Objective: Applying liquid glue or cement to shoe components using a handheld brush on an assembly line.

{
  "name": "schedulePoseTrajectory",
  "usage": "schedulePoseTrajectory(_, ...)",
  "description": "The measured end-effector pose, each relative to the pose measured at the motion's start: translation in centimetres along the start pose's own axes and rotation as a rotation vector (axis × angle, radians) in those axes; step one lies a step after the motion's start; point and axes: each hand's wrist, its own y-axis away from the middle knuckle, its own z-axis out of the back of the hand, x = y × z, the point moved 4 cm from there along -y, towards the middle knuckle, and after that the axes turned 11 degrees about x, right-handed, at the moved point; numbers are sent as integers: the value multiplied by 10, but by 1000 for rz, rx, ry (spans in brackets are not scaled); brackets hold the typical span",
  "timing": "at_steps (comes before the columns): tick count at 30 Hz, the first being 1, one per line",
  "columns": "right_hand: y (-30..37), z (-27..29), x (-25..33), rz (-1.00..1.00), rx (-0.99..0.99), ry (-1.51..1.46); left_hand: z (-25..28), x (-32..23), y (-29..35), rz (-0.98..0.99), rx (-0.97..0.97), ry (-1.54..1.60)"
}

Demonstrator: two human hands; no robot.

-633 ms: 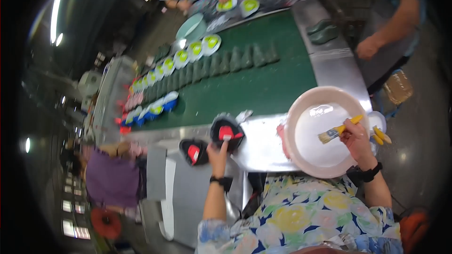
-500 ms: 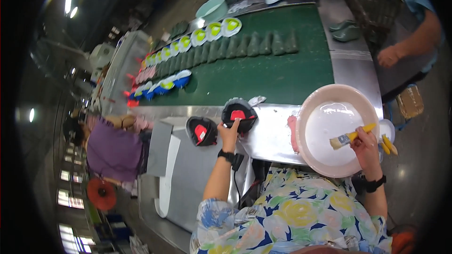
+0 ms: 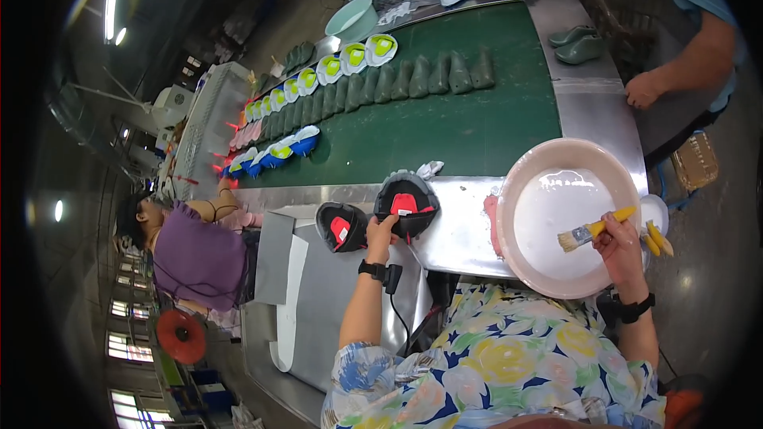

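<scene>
One black shoe upper (image 3: 340,228) sits beside our left hand (image 3: 381,240), whose fingers pinch a second upper (image 3: 407,203) by its near rim. Rightward, over a pale basin (image 3: 506,222), we hold a brush (image 3: 594,229) in our right hand (image 3: 622,253), fingers closed round its yellow handle.

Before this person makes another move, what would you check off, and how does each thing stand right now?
1. Right hand has a secure-looking grip on the brush: ok, fingers close around its yellow handle.
2. Brush is over the pink tub: ok, bristles point left.
3. White liquid is available: ok, it shows inside the tub.
4. Bristles carry liquid: cannot tell; they are too small in view.
5. Left hand has a grip on the right black shoe upper: ok, at its near edge.
6. Left black shoe upper is held too: not ok, no hand grips it.
</scene>
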Motion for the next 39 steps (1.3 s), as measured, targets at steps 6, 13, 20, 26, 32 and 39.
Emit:
schedulePoseTrajectory(6,3,-9,2,6,-34,-200,70,52,-19,-263,-318,-495)
schedulePoseTrajectory(13,-3,9,-3,55,-156,-327,11,-14,16,-559,-252,-500)
schedulePoseTrajectory(20,1,-1,-5,-26,-85,-241,-83,-99,-36,-609,77,-785)
schedulePoseTrajectory(26,16,4,-2,25,-163,-242,-125,-76,-134,-156,-35,-1428)
schedulePoseTrajectory(32,16,9,7,55,-153,-243,-129,-75,-145,-316,23,-1381)
schedulePoseTrajectory(39,-5,14,-7,7,-139,-281,-168,-73,19,-688,491,-1230)
